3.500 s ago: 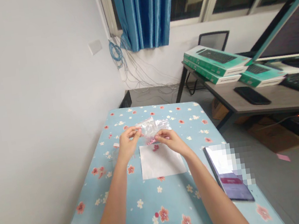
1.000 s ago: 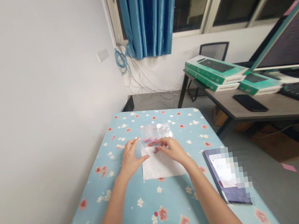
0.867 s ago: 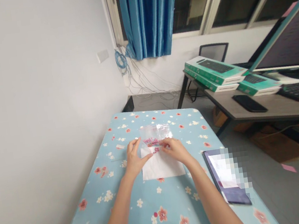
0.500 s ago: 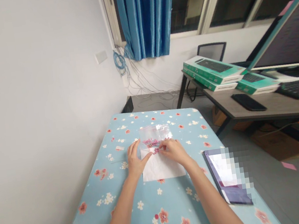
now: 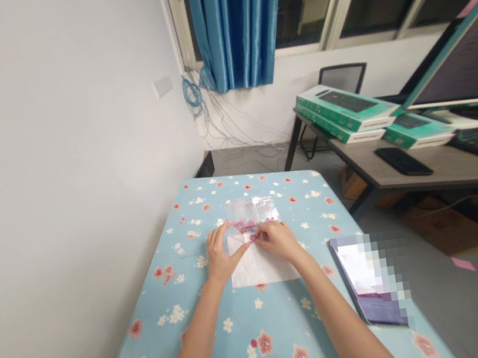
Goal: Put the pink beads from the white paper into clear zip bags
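Note:
A clear plastic bag (image 5: 250, 209) with small pink beads (image 5: 245, 224) lies on the table, just beyond a white paper sheet (image 5: 261, 266). My left hand (image 5: 220, 254) rests on the sheet's left edge, fingers stretched and apart, touching the paper. My right hand (image 5: 276, 239) sits over the sheet's top, fingertips pinched together at a few pink beads beside the bag's mouth. What the pinch holds is too small to make out.
The table wears a blue flowered cloth (image 5: 243, 332). A tablet (image 5: 369, 282) lies at the right edge. A small white scrap (image 5: 192, 233) lies left of the bag. A grey desk (image 5: 419, 162) with green boxes (image 5: 340, 108), a phone (image 5: 402, 160) and a keyboard stands to the right.
The bag, held up between both hands earlier, now lies on the table. My left hand has flattened on the paper and my right hand has lowered to the beads.

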### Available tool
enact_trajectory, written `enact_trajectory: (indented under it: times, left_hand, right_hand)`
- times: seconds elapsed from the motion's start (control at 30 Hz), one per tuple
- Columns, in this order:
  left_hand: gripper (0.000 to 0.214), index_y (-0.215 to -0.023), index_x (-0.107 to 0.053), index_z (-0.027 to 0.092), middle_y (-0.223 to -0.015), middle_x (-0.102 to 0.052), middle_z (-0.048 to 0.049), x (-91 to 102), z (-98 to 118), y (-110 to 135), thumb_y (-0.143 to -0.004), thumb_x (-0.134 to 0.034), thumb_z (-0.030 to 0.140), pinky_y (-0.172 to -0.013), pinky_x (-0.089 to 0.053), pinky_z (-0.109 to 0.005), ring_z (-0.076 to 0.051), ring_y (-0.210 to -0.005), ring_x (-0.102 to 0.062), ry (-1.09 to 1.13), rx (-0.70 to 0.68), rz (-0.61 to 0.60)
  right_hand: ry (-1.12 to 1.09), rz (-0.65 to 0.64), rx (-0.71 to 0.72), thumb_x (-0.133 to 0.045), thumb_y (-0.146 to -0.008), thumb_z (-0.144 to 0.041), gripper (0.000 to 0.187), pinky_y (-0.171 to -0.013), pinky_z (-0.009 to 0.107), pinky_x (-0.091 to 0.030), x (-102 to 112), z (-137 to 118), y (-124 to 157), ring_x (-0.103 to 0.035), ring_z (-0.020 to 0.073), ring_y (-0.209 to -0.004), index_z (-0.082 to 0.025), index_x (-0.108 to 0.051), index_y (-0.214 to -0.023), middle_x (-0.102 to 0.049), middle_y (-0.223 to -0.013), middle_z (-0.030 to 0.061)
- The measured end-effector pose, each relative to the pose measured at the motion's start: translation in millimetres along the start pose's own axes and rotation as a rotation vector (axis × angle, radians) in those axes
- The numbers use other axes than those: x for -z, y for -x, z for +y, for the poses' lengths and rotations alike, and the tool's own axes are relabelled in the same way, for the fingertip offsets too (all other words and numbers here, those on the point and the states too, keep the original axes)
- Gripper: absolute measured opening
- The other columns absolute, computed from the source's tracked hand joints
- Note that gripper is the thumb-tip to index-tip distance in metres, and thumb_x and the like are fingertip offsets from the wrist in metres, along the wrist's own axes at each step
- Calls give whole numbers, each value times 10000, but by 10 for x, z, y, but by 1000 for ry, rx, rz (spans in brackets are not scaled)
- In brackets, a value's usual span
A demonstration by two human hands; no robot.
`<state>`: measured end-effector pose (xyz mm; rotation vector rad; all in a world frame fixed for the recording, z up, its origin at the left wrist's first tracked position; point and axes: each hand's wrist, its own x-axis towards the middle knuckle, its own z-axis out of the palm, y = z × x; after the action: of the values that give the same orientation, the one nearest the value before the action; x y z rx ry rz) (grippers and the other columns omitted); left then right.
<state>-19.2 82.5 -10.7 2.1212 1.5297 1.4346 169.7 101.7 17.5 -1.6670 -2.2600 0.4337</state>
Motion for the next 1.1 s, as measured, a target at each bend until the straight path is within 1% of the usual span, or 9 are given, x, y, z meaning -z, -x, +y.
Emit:
enact_trajectory:
  times: [0.17,0.37,0.43,0.53,0.63,0.73,0.9,1.1]
  left_hand:
    - [653,-1283,-462,203,-1137,-613,-114,29,41,-4,-732,-663,490,-929,-431,-440,-271,-1079,-546,-21,-8,-64]
    - [663,-1290,-457,216,-1117,-628,-99,11,24,0,-727,-672,490,-926,-439,-430,-261,-1056,-556,-34,-43,-54]
    - [705,-1313,-438,218,-1127,-625,-100,-4,7,8,-715,-680,503,-926,-439,-433,-263,-1056,-555,-53,-45,-57]
    - [754,-1342,-411,216,-1153,-614,-106,-22,-13,24,-708,-678,524,-931,-430,-441,-271,-1064,-546,-94,-48,-93]
    - [759,-1345,-412,202,-1173,-605,-114,-28,-14,34,-713,-666,537,-932,-423,-434,-274,-1070,-539,-124,-78,-126]
    - [736,-1333,-431,194,-1175,-607,-119,-23,-1,36,-719,-663,526,-925,-420,-427,-273,-1063,-538,-139,-104,-135]
    - [686,-1313,-461,210,-1152,-620,-115,-12,25,31,-724,-662,499,-914,-420,-435,-274,-1044,-545,-131,-94,-150]
    - [664,-1299,-477,216,-1149,-626,-111,-17,19,33,-727,-663,496,-912,-421,-434,-273,-1040,-551,-130,-96,-151]
  right_hand:
    - [15,16,-3,-571,-823,-295,128,-724,281,-301,-13,-22,1,-570,164,-772,-191,-636,-786,-663,-770,23]
    - [-32,18,-17,-572,-807,-272,110,-723,285,-313,29,-1,-7,-573,173,-780,-194,-642,-776,-661,-748,17]
    - [-101,24,-11,-566,-808,-270,116,-708,277,-331,61,24,-12,-570,168,-754,-191,-647,-785,-657,-734,16]
    - [-249,57,38,-553,-823,-282,141,-682,261,-369,126,32,-8,-559,153,-702,-180,-641,-786,-650,-721,19]
    - [-396,86,92,-542,-841,-302,163,-678,259,-400,193,-32,11,-553,145,-679,-177,-634,-793,-653,-734,20]
    - [-486,89,151,-541,-848,-300,155,-684,256,-410,229,-131,32,-548,136,-675,-178,-626,-805,-651,-741,14]
    - [-466,94,223,-544,-850,-301,144,-717,269,-402,198,-222,36,-551,139,-698,-184,-624,-824,-639,-743,4]
    - [-453,83,218,-550,-838,-262,113,-723,273,-408,180,-221,30,-561,146,-710,-186,-632,-829,-647,-750,8]
